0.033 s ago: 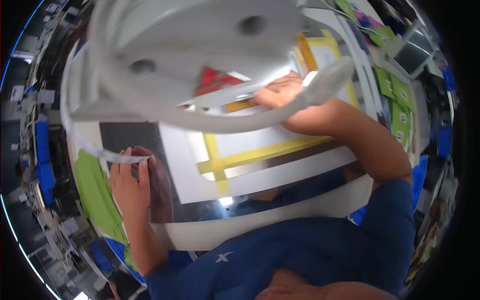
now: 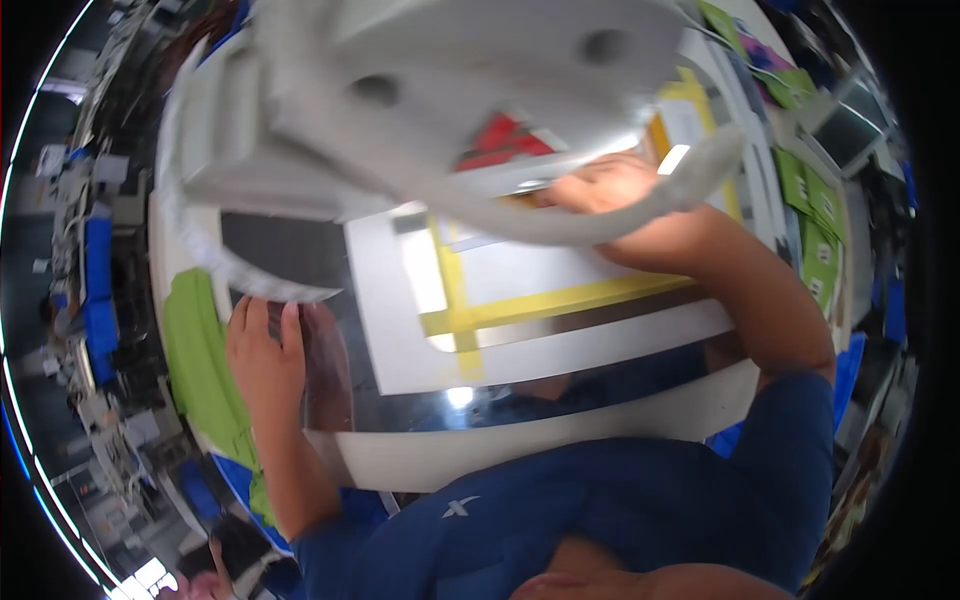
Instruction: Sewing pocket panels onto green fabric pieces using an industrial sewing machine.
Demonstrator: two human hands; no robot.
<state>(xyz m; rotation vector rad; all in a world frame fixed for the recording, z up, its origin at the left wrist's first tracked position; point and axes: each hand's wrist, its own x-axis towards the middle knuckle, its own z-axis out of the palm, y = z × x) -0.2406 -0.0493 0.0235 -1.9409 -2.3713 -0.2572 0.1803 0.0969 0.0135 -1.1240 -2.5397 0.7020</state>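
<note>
Pale table (image 2: 420, 462), front edge nearest. Left hand (image 2: 264, 352) rests near its left edge, fingers loosely spread, forearm straight, likely steadying; green cloth (image 2: 195, 335) beside. White sheet (image 2: 392, 325) mid-table, yellow tape (image 2: 560, 303) probably fixing or marking it. Right hand (image 2: 605, 185), well apart, elbow bent, over sheet's far part; blurred, can't tell grip. White machine (image 2: 490, 55) overhangs far edge.

A: Which finishes do we distinguish?
B: We see a glossy, mirror-like dark tabletop (image 2: 425, 412), a smooth, paper-like white sheet (image 2: 370, 320) and matt yellow tape (image 2: 560, 303)
A: And cloth?
B: We note rumpled, matt green cloth (image 2: 195, 340) and a matt blue shirt (image 2: 620, 490)
</note>
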